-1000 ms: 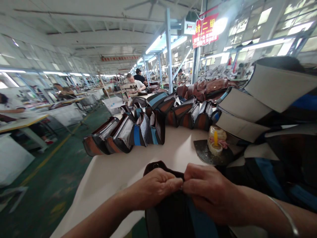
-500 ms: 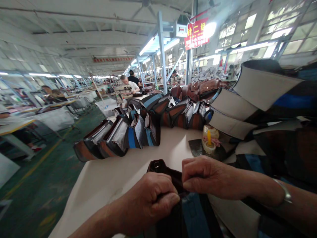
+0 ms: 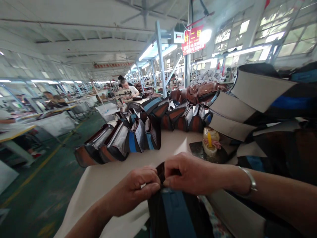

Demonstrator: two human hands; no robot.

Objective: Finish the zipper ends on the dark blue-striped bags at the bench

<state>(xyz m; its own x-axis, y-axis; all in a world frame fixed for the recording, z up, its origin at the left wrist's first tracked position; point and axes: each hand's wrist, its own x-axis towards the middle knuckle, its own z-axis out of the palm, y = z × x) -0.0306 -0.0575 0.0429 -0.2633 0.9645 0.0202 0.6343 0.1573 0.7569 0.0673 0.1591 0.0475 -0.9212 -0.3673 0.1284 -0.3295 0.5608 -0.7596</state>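
Observation:
A dark bag piece with a blue stripe hangs toward me at the front edge of the pale worktable. My left hand pinches its upper left edge between thumb and fingers. Close beside it, my right hand grips the same top edge, with a bracelet on that wrist. Between the hands a bit of the dark brown upper part shows; the fingertips partly hide the edge. Beyond my right hand stands a small pot with a yellow stick, on a dark slab.
Several part-made bags stand in rows across the table. Curved pale-backed panels are heaped at the right. Brown bags lie farther back, where a co-worker sits at a machine. A green floor aisle runs along the left.
Both hands have shifted left and closer together along the bag piece's top edge. The piece has turned, showing more of its blue stripe, and the metal fitting is now out of sight.

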